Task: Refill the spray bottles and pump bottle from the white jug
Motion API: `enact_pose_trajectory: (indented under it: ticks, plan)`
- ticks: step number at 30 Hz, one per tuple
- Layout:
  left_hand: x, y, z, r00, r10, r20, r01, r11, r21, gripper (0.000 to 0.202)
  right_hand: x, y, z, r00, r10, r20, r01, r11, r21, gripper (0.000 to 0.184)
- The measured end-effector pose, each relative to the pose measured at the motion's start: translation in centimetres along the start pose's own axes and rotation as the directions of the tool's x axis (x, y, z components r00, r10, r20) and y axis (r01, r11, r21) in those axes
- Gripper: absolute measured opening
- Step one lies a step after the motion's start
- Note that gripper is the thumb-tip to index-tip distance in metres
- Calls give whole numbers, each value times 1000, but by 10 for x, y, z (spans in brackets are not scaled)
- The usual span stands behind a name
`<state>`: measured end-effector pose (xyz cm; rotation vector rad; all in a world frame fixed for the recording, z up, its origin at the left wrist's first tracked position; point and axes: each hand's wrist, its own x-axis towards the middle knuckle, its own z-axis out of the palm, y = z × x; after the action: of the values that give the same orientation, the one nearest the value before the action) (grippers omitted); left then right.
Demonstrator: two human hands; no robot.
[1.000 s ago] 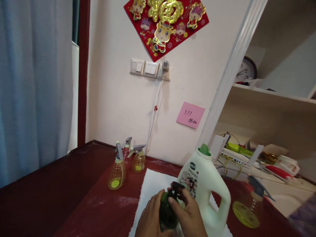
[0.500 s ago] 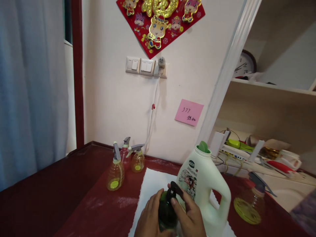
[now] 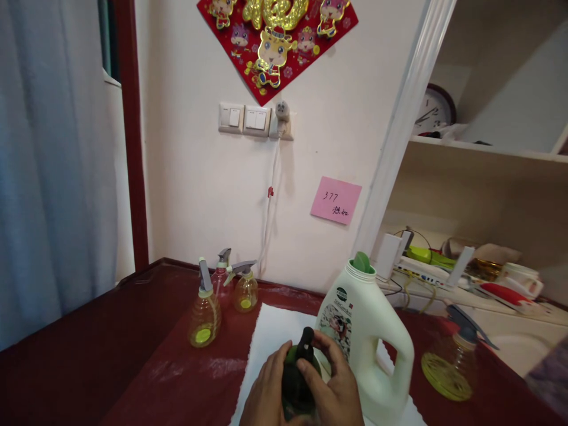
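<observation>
A dark green pump bottle (image 3: pixel 296 384) with a black pump head stands between my hands at the bottom centre. My left hand (image 3: pixel 265 387) is wrapped round its left side. With thumb and fingers, my right hand (image 3: pixel 333 381) grips the black pump head (image 3: pixel 305 346) at the bottle's top. The bottle's base is out of sight below the frame. Just right of my right hand rises a large pale green jug (image 3: pixel 377 343) with a handle, its mouth uncapped and a green spout inside. Beneath them lies a white cloth (image 3: pixel 266 331).
Several clear spray bottles, one of them yellowish (image 3: pixel 205 319), stand at the back left on the dark red table (image 3: pixel 164 378). Another spray bottle (image 3: pixel 448 367) is at the right. Behind it, a shelf (image 3: pixel 483 302) holds a router and clutter. A power cord (image 3: pixel 267 225) hangs down the wall.
The black pump head has turned, its nozzle swinging from pointing right to pointing along my line of sight. The view has shifted slightly; both hands keep hold of the bottle.
</observation>
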<state>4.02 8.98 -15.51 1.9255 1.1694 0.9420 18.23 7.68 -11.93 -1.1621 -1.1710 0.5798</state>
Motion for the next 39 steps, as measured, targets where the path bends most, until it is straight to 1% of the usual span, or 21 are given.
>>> enact_pose_trajectory:
  ticks: [3, 6, 9, 11, 13, 15, 17, 19, 20, 22, 24, 25, 27, 28, 31, 33, 34, 37, 38, 39]
  plan:
    - [-1, -5, 2, 1000, 27, -5, -27, 1000, -6, 92, -2, 5, 2, 1000, -28, 12, 28, 999, 27, 54]
    - [-1, -9, 3, 999, 44, -24, -44, 999, -2, 91, -3, 9, 4, 1000, -26, 9, 25, 999, 41, 46]
    - [0, -11, 3, 998, 59, -24, -59, 998, -19, 94, -2, 7, 4, 999, -46, -29, 46, 999, -7, 39]
    - [0, -10, 3, 999, 53, -14, -53, 998, -26, 95, -1, 2, 2, 997, -64, -34, 63, 997, -47, 41]
    - [-1, -6, 2, 999, 42, -23, -42, 999, -24, 94, -1, -2, 0, 997, -76, -8, 75, 996, -53, 51]
    - [-2, 0, 0, 999, 28, -29, -29, 999, -32, 94, -1, -4, -3, 997, -65, 37, 66, 998, -25, 58]
    - [-3, 7, -1, 1000, 6, -29, -7, 999, -47, 95, 0, -3, -6, 994, -32, 105, 29, 999, 23, 56]
    - [-3, 13, -2, 999, -18, -30, 16, 998, -58, 96, 2, 0, -9, 984, -4, 178, -3, 999, 35, 53]
    - [-4, 15, -3, 999, -28, -29, 26, 998, -60, 96, 3, 1, -11, 981, 3, 193, -7, 1000, 19, 52]
    - [-5, 17, -3, 999, -34, -28, 32, 997, -66, 97, 6, 2, -13, 983, 7, 183, 2, 999, -47, 50]
    - [-5, 17, -3, 999, -22, -35, 19, 997, -78, 94, 7, 0, -16, 984, 2, 176, 17, 994, -105, 54]
    - [-6, 16, -3, 999, -13, -41, 9, 997, -82, 93, 8, -1, -17, 982, -4, 190, 27, 993, -115, 58]
    - [-6, 16, -4, 999, -2, -51, -3, 997, -83, 92, 7, -5, -19, 970, -9, 244, 28, 997, -74, 65]
    - [-6, 16, -4, 999, -7, -51, 2, 997, -80, 94, 7, -7, -19, 965, -5, 262, 15, 999, -36, 65]
    - [-5, 18, -5, 998, -30, -47, 26, 997, -71, 97, 7, -9, -20, 955, 3, 297, -15, 999, 35, 55]
    - [-4, 17, -4, 999, -29, -46, 26, 998, -64, 97, 8, -9, -19, 959, -11, 282, 12, 1000, -2, 50]
    - [-4, 15, -3, 999, -23, -47, 20, 998, -62, 96, 8, -9, -18, 966, -23, 256, 33, 999, -37, 47]
    - [-4, 6, 1, 997, 15, -71, -20, 997, -77, 94, 8, -12, -15, 989, -63, 134, 81, 989, -128, 37]
    - [-4, 3, 2, 996, 29, -83, -37, 996, -86, 93, 7, -13, -14, 992, -71, 103, 85, 987, -138, 37]
    - [-4, 0, 2, 995, 44, -92, -53, 994, -94, 91, 7, -14, -13, 993, -74, 92, 86, 987, -134, 41]
